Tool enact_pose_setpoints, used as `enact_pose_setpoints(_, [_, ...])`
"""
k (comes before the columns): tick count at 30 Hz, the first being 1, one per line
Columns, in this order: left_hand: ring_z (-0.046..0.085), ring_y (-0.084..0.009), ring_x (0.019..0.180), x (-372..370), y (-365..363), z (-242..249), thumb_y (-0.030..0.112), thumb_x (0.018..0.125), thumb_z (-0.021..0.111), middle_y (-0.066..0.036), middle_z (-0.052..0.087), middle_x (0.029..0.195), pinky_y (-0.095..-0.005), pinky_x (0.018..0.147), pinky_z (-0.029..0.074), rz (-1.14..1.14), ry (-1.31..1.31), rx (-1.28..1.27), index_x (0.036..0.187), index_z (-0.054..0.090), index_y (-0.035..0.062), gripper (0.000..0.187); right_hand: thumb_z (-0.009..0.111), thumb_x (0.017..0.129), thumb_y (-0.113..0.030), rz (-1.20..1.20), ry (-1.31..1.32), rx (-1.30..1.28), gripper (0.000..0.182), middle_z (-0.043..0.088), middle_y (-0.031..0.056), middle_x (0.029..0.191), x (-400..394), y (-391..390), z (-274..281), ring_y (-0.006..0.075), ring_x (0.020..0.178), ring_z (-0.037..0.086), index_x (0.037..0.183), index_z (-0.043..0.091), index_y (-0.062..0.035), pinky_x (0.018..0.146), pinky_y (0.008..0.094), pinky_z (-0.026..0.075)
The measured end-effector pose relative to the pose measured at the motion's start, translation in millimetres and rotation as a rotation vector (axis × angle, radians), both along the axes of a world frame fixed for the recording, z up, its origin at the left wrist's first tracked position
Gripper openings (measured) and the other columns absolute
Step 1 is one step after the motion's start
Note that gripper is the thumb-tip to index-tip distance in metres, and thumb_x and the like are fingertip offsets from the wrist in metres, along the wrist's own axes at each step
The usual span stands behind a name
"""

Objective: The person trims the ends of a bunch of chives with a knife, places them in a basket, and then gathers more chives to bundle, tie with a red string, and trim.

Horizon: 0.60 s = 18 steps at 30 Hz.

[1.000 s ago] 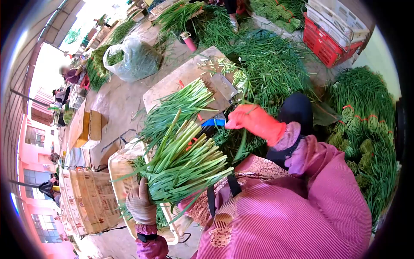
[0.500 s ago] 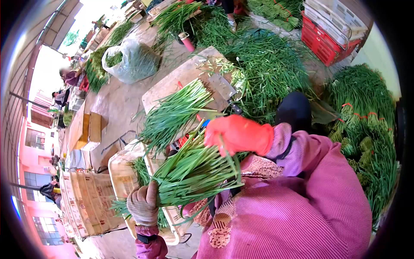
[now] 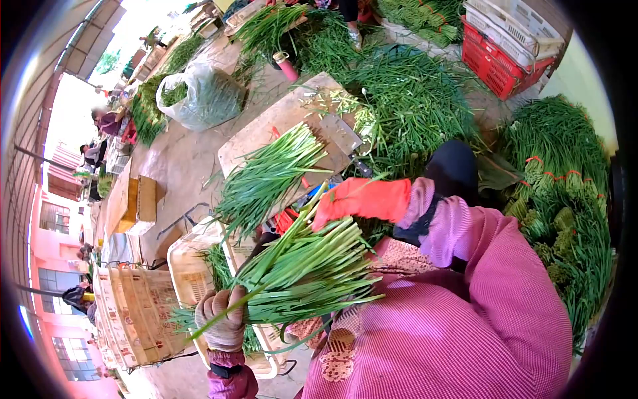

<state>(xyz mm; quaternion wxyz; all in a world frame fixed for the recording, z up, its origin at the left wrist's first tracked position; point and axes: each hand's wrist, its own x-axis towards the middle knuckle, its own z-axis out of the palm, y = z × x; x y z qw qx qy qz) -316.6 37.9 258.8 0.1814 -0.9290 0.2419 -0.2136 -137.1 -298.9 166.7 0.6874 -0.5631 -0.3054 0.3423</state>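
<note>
just one head cam, looking forward and down over the wearer's left hand (image 3: 222,320) and right hand (image 3: 364,201), both pretty close. super wide fisheye, rolled sideways, with the far building (image 3: 66,272) at the left edge.

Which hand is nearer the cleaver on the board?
Right. The right hand is just below the handle of the cleaver in the picture; the left hand is farther off, gripping the green bunch by the crate.
</note>
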Motion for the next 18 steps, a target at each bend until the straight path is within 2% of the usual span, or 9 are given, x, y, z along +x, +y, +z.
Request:
enact_pose_setpoints(2, [0.061,-0.0264,0.086,-2,-1,3,0.009,0.081,0.067,-0.005,0.060,0.096,-0.0451,0.083,0.052,-0.016,0.014,-0.039,0.118,0.057,0.0151,0.039,0.055,0.100,-0.025,-0.084,0.024,0.112,0.030,0.070,0.0075,0.099,10,-20,-5,0.0162,0.089,0.066,0.111,0.068,-0.0004,0.077,0.0317,0.053])
enact_pose_setpoints(5, [0.060,-0.0264,0.086,-4,6,3,0.012,0.081,0.068,-0.005,0.060,0.096,-0.0450,0.083,0.052,-0.025,0.022,-0.062,0.118,0.058,0.0160,0.039,0.055,0.100,-0.024,-0.237,0.258,0.083,0.029,0.069,0.0071,0.092,17,-51,4,0.0150,0.083,0.067,0.110,0.068,-0.0005,0.077,0.0282,0.053])
enact_pose_setpoints(7, [0.060,-0.0264,0.086,-2,3,4,0.012,0.081,0.068,-0.005,0.060,0.096,-0.0451,0.083,0.052,-0.027,0.021,-0.052,0.118,0.058,0.0161,0.039,0.053,0.101,-0.023,-0.359,-0.055,0.058,0.029,0.069,0.0066,0.088,9,-54,23,0.0129,0.076,0.066,0.112,0.067,-0.0001,0.071,0.0262,0.054])
enact_pose_setpoints(10, [0.061,-0.0263,0.086,1,0,5,0.012,0.081,0.068,-0.005,0.060,0.095,-0.0454,0.083,0.052,-0.024,0.031,0.012,0.119,0.058,0.0160,0.039,0.059,0.098,-0.027,-0.361,0.011,-0.076,0.033,0.069,0.0108,0.093,-16,-23,45,0.0159,0.076,0.067,0.120,0.065,-0.0039,0.071,0.0308,0.055])
enact_pose_setpoints(12, [0.061,-0.0261,0.086,4,-2,6,0.012,0.081,0.067,-0.005,0.060,0.094,-0.0456,0.083,0.052,-0.016,0.036,0.062,0.120,0.058,0.0159,0.040,0.064,0.093,-0.029,-0.476,-0.736,-0.234,0.035,0.070,0.0125,0.090,-18,-6,31,0.0215,0.074,0.068,0.124,0.065,-0.0124,0.069,0.0344,0.054])
enact_pose_setpoints(13, [0.061,-0.0260,0.086,5,-3,7,0.012,0.081,0.068,-0.005,0.060,0.094,-0.0458,0.083,0.052,-0.033,0.051,0.028,0.120,0.057,0.0160,0.041,0.067,0.091,-0.029,-0.453,-0.737,-0.300,0.030,0.070,0.0122,0.087,-21,0,33,0.0275,0.074,0.067,0.118,0.068,-0.0161,0.069,0.0373,0.053])
enact_pose_setpoints(16, [0.060,-0.0255,0.084,4,-6,9,0.013,0.080,0.069,-0.005,0.060,0.093,-0.0458,0.083,0.053,-0.070,0.041,-0.016,0.121,0.057,0.0155,0.043,0.067,0.090,-0.030,-0.428,-0.845,-0.226,0.026,0.069,0.0108,0.081,-19,10,24,0.0277,0.072,0.067,0.110,0.070,-0.0140,0.067,0.0382,0.052])
enact_pose_setpoints(17, [0.060,-0.0253,0.084,2,-6,10,0.013,0.079,0.069,-0.004,0.059,0.093,-0.0454,0.082,0.053,-0.059,0.038,0.014,0.120,0.057,0.0154,0.043,0.065,0.092,-0.023,-0.382,-0.627,-0.193,0.018,0.070,0.0104,0.083,-21,8,25,0.0228,0.070,0.067,0.103,0.071,-0.0094,0.064,0.0357,0.053])
enact_pose_setpoints(18, [0.060,-0.0252,0.084,1,-5,10,0.013,0.078,0.070,-0.004,0.059,0.094,-0.0450,0.082,0.053,-0.049,0.035,0.044,0.120,0.057,0.0154,0.044,0.065,0.092,-0.023,-0.379,-0.626,-0.193,0.018,0.070,0.0104,0.083,-20,5,26,0.0228,0.070,0.067,0.103,0.071,-0.0094,0.064,0.0357,0.053])
